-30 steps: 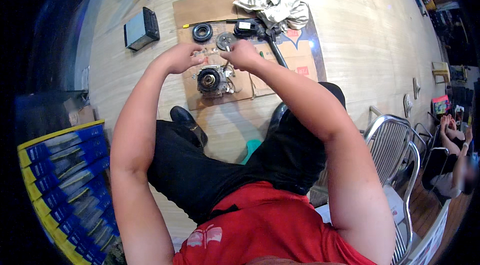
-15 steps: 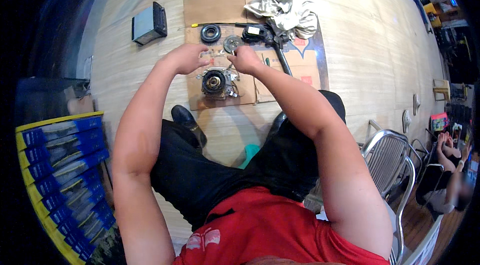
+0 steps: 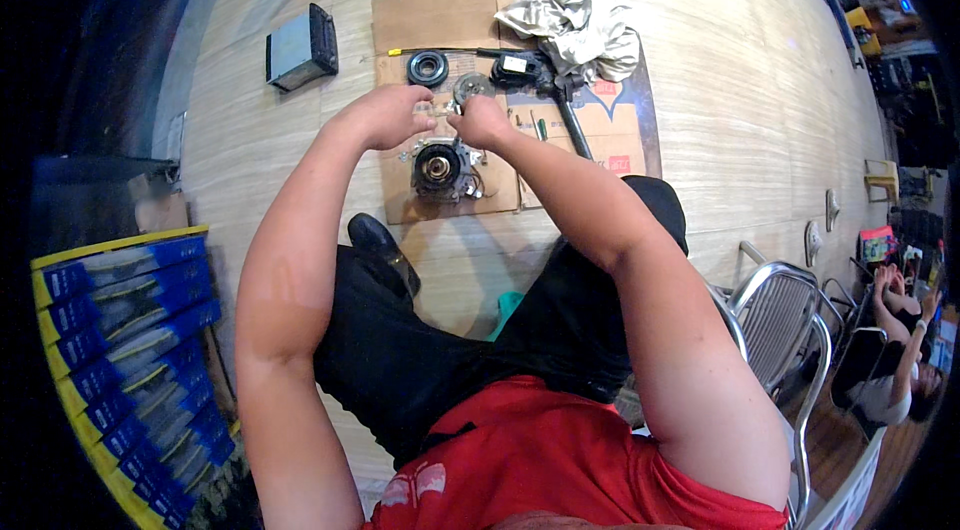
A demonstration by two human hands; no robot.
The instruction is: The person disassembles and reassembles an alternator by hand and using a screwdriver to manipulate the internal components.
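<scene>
My left hand (image 3: 397,118) hovers over the cardboard (image 3: 430,10) with thumb and fingers apart, nothing visible in them. Close beside it, my right hand (image 3: 482,122) is closed; whatever its fingers pinch is too small to make out. Just below both hands sits a metal compressor-like part (image 3: 462,192) with a round black face and a copper-coloured centre. Beyond the hands lie a black grooved pulley (image 3: 427,68) and a flat round metal plate (image 3: 473,86), the plate partly hidden by my right hand.
To the right on the cardboard are a black tool with a long bar (image 3: 573,125), a green-handled tool (image 3: 542,129) and a crumpled whitish cloth (image 3: 580,25). A grey box-shaped unit (image 3: 300,50) stands left. A metal chair (image 3: 780,320) is at right, with another person (image 3: 885,380) beyond.
My left hand has shifted slightly right, nearer my right hand. The right hand stays closed above the compressor-like part. The whole view has drifted a little.
</scene>
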